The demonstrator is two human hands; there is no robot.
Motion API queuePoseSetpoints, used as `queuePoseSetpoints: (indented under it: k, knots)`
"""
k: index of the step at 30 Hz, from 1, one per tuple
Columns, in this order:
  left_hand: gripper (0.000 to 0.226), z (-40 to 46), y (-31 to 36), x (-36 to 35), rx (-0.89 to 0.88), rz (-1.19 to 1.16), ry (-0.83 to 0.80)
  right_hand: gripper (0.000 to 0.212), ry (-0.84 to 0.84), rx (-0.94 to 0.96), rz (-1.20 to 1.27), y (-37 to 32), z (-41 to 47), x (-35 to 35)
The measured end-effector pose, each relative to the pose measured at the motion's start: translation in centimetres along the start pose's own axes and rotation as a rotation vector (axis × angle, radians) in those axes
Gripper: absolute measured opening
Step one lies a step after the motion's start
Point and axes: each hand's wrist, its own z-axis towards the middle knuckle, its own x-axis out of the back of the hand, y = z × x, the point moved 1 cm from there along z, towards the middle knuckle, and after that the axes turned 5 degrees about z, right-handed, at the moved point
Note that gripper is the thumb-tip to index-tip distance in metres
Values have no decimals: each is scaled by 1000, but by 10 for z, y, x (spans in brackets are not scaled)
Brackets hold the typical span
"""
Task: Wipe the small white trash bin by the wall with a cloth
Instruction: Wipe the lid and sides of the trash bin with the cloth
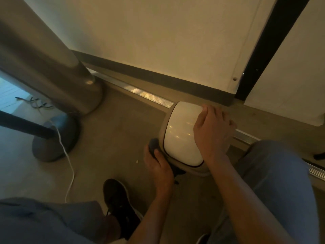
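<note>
Gripping a half-hidden cloth (152, 144), left hand (155, 163); right hand (212, 132) flat on bin (179, 132).

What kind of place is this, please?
Probably an office or public indoor room: bare floor, wall with dark baseboard, round metal furniture bases, a loose white cable.

Grey floor (112, 131) is carrying white bin (181, 134), round metal base (56, 143), white cable (70, 166), and black shoe (119, 203).

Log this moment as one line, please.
step: wiping bin side | left hand: holds dark cloth against white bin | right hand: rests on lid
</note>
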Motion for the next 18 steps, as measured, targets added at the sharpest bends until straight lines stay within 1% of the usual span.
queuePoseSetpoints:
  k: [2,5,8,10,12,13,15,18]
  knots:
    - [40,-32,-7,-4,29,-19,23,42,6,11,12,0,-1,1]
    - [41,-64,-17,-12,24,-21,-38,41,10,19,14,0,-1,1]
    - [34,-65,-15,-5,-70,13,-96,40,9,22,18,1,-1,1]
    - [28,-57,-15,7,-138,84,-83,39,8,26,29,1,-1,1]
    - [28,-51,-15,15,-192,148,-70,39,15,25,40,1,0,1]
    - [28,-53,-15,17,-216,171,-88,39,19,24,41,1,0,0]
    - [29,-64,-10,15,-239,212,-176,40,24,23,29,0,0,1]
    - [28,-77,-10,16,-377,296,-230,41,16,22,29,1,0,1]
